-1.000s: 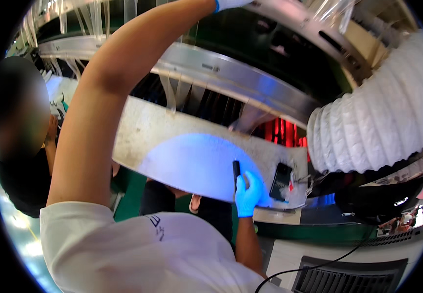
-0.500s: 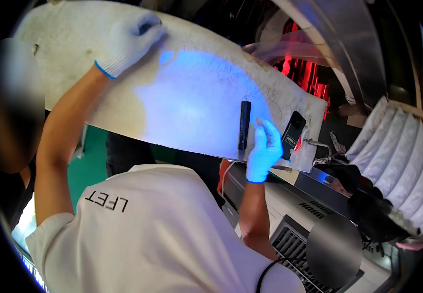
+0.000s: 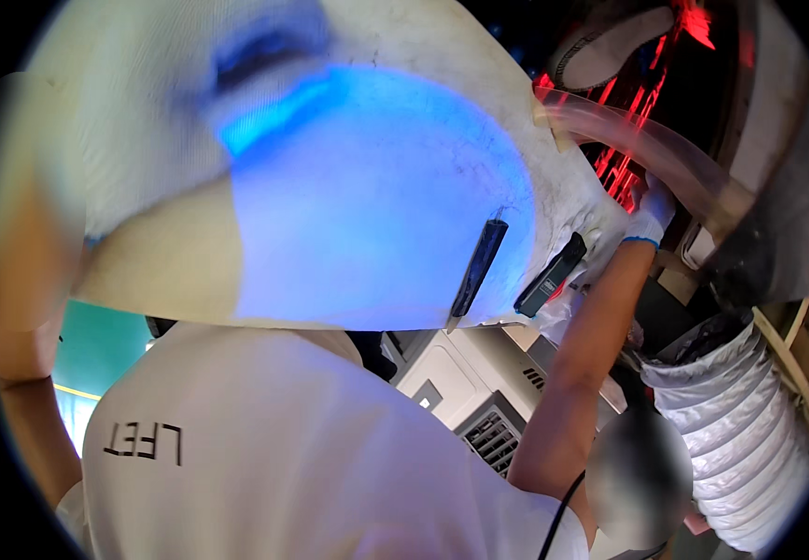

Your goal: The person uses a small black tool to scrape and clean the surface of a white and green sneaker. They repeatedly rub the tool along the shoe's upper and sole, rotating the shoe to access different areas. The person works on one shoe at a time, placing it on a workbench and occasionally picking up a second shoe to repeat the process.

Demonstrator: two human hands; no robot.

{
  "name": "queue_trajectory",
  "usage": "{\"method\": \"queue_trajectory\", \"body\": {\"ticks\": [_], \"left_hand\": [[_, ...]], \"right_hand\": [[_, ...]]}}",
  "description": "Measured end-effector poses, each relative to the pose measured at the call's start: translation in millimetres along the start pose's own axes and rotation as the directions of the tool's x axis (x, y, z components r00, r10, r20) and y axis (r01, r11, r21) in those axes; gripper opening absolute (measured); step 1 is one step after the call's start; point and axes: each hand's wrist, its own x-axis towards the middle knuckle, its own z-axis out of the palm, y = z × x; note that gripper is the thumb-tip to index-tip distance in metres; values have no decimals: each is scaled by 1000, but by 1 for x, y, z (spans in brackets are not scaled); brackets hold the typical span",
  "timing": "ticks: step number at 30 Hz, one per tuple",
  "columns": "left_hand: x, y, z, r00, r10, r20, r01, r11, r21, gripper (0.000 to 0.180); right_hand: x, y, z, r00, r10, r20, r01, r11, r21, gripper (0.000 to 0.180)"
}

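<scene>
My left hand [image 3: 157, 112], in a white knitted glove, hangs large and close over the left part of a pale, worn board [image 3: 171, 247]. Motion smears its fingers, and a dark gap shows among them; what they hold, if anything, cannot be made out. My right hand [image 3: 652, 215], gloved in white with a blue cuff, reaches past the board's right end beside glowing red strips [image 3: 621, 173]. Its fingers are dim and partly hidden. A slim black stick-like tool with a thin tip [image 3: 479, 271] lies on the board under a blue light patch. No hand touches it.
A black phone [image 3: 551, 275] rests at the board's right end, close to my right forearm. Beyond it, a clear curved plastic sheet or tube [image 3: 652, 140] arches over the red strips. A ribbed white duct [image 3: 736, 439] stands at the lower right, beside a pale machine with a vent [image 3: 493, 434].
My right hand has left the spot beside the black tool and stretched right, beyond the board's end. My left hand now looks much larger and nearer. The whole view has shifted and tilted.
</scene>
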Motion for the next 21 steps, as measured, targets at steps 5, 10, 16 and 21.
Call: {"method": "queue_trajectory", "body": {"ticks": [5,10,16,21], "left_hand": [[-6,14,0,999,-28,21,26,998,55,22],[4,17,-13,996,82,38,-86,989,118,23],[21,27,-9,996,12,-89,7,977,212,20],[11,41,-5,993,-101,-65,110,982,155,17]], "right_hand": [[63,11,9,997,18,-81,-30,989,-145,40],[94,23,2,993,23,-113,-48,973,-228,38],[125,25,-2,990,68,-125,-90,978,-187,35],[127,32,9,984,111,-137,-132,979,-158,33]]}}
